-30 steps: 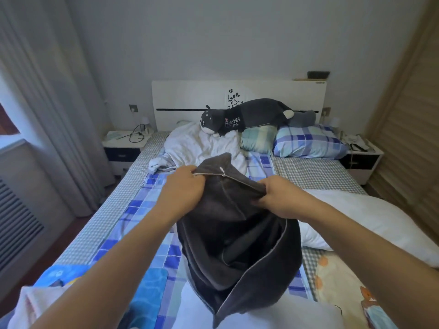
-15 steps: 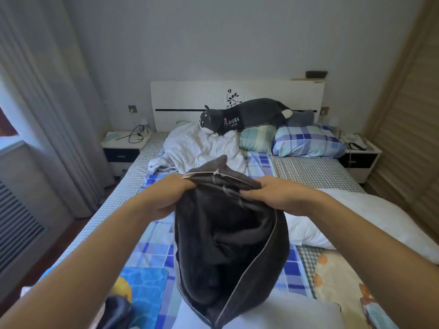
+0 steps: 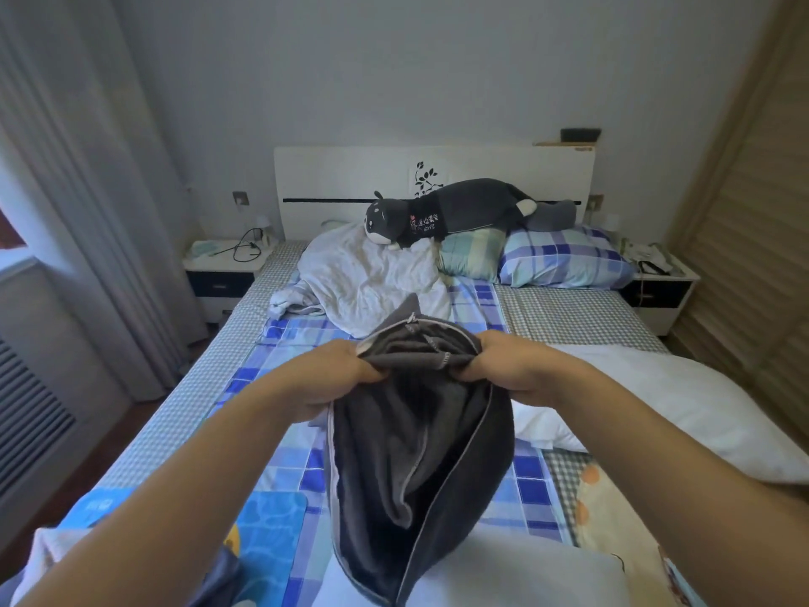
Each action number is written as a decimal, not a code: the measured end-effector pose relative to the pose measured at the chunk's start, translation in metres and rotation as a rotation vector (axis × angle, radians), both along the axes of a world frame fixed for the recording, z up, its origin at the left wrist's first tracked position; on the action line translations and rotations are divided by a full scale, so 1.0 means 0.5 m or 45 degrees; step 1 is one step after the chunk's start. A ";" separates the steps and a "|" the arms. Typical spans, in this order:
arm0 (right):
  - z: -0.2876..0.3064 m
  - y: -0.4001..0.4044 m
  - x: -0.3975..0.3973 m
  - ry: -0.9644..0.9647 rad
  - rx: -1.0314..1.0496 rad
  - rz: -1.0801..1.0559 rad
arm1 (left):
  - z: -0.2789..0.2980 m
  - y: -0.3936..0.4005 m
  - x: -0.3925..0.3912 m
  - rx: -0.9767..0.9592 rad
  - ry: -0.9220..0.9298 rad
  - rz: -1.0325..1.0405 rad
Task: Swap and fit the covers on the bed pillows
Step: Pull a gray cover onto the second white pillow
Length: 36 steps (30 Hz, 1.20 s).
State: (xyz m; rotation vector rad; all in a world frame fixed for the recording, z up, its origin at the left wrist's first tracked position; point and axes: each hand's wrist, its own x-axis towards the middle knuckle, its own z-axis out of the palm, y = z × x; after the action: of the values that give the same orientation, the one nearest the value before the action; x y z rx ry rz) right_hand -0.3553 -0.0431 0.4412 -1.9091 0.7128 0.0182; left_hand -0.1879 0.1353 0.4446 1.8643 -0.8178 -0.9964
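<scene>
STEP: judged fitting stage, dark grey pillow cover (image 3: 416, 444) being gathered at its zip opening, held up over the bed (image 3: 280, 431) at frame centre | NEXT: likely needs the mouth spread over the bare white pillow (image 3: 683, 409) at 3 o'clock | HANDS: left hand (image 3: 337, 378) and right hand (image 3: 512, 370) both clenched on bunched cover fabric

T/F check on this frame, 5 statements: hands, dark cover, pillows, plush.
1. Both hands grip the dark grey cover. True: left hand, right hand.
2. The plush dog lies on the floor. False: it lies on the pillows by the headboard.
3. A bare white pillow lies right of the cover. True.
4. The plaid pillow is at the foot of the bed. False: at the head.
5. The right hand is empty. False: it grips the cover.
</scene>
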 end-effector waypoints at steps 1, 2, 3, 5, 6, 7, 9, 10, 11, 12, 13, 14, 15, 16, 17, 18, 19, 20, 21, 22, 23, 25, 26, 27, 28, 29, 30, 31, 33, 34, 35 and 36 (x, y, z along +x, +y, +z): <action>-0.006 0.011 0.001 0.000 -0.001 0.026 | -0.004 0.000 -0.003 -0.058 0.217 0.058; -0.010 0.020 0.001 -0.011 0.003 0.050 | -0.006 0.000 -0.007 -0.088 0.386 0.112; -0.011 0.025 0.000 -0.032 0.046 0.066 | -0.011 -0.002 -0.007 -0.106 0.490 0.165; -0.008 0.035 -0.009 -0.073 0.190 0.102 | -0.015 -0.002 -0.007 -0.137 0.538 0.204; -0.006 0.036 -0.015 -0.089 0.200 0.114 | -0.013 0.001 -0.008 -0.168 0.531 0.178; -0.007 0.033 -0.016 -0.095 0.129 0.093 | -0.014 0.005 -0.008 -0.190 0.525 0.129; -0.009 0.028 -0.011 -0.103 -0.018 -0.001 | -0.018 0.013 -0.017 -0.133 0.345 -0.018; -0.009 0.029 -0.009 -0.119 -0.010 -0.048 | -0.023 0.014 -0.027 -0.058 0.101 -0.065; -0.007 0.034 -0.007 -0.146 0.033 -0.085 | -0.029 0.010 -0.034 0.015 -0.210 -0.051; -0.006 0.040 -0.005 -0.173 0.103 -0.112 | -0.035 0.006 -0.041 0.065 -0.521 -0.006; -0.005 0.050 -0.003 -0.206 0.193 -0.126 | -0.045 0.000 -0.046 0.089 -0.750 0.059; -0.007 0.062 -0.001 -0.242 0.284 -0.132 | -0.053 -0.004 -0.050 0.100 -0.841 0.123; -0.010 0.075 0.001 -0.269 0.343 -0.132 | -0.062 -0.007 -0.054 0.106 -0.867 0.172; -0.018 0.084 0.004 -0.284 0.341 -0.126 | -0.068 -0.008 -0.061 0.124 -0.856 0.201; -0.027 0.092 0.009 -0.283 0.299 -0.129 | -0.078 -0.010 -0.062 0.120 -0.810 0.209; -0.036 0.097 0.012 -0.276 0.257 -0.135 | -0.081 -0.009 -0.064 0.077 -0.718 0.209; -0.040 0.101 0.013 -0.273 0.241 -0.147 | -0.087 -0.007 -0.062 -0.007 -0.587 0.219; -0.041 0.102 0.012 -0.278 0.247 -0.155 | -0.087 -0.003 -0.062 -0.095 -0.438 0.234; -0.042 0.102 0.009 -0.284 0.253 -0.154 | -0.089 0.002 -0.059 -0.181 -0.270 0.264; -0.043 0.101 0.005 -0.290 0.247 -0.145 | -0.086 0.006 -0.057 -0.248 -0.081 0.274; -0.043 0.102 0.001 -0.296 0.236 -0.132 | -0.085 0.009 -0.054 -0.290 0.112 0.252; -0.042 0.104 -0.005 -0.305 0.228 -0.106 | -0.071 0.019 -0.055 -0.312 0.429 0.164; -0.041 0.101 -0.007 -0.309 0.224 -0.100 | -0.064 0.025 -0.052 -0.296 0.533 0.123; -0.038 0.098 -0.009 -0.309 0.211 -0.094 | -0.058 0.031 -0.047 -0.290 0.631 0.081; -0.036 0.091 -0.011 -0.314 0.191 -0.085 | -0.056 0.038 -0.043 -0.304 0.750 0.020; -0.033 0.084 -0.014 -0.318 0.174 -0.081 | -0.060 0.046 -0.038 -0.315 0.879 -0.032; -0.031 0.075 -0.017 -0.323 0.173 -0.077 | -0.064 0.053 -0.040 -0.315 0.979 -0.073; -0.031 0.067 -0.021 -0.325 0.195 -0.072 | -0.074 0.058 -0.046 -0.314 1.043 -0.106; -0.041 0.055 -0.023 -0.327 0.271 -0.058 | -0.101 0.068 -0.064 -0.340 1.129 -0.193; -0.050 0.053 -0.021 -0.326 0.294 -0.048 | -0.114 0.075 -0.075 -0.367 1.170 -0.235; -0.058 0.055 -0.017 -0.322 0.300 -0.036 | -0.127 0.082 -0.081 -0.398 1.205 -0.256; -0.067 0.059 -0.010 -0.320 0.295 -0.029 | -0.134 0.088 -0.087 -0.435 1.239 -0.263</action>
State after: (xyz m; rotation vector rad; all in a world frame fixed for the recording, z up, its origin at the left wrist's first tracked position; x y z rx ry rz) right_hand -0.3602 -0.0137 0.4079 -1.6456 0.5371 -0.1449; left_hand -0.2314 0.1790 0.3776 0.8304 -0.5197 -1.5735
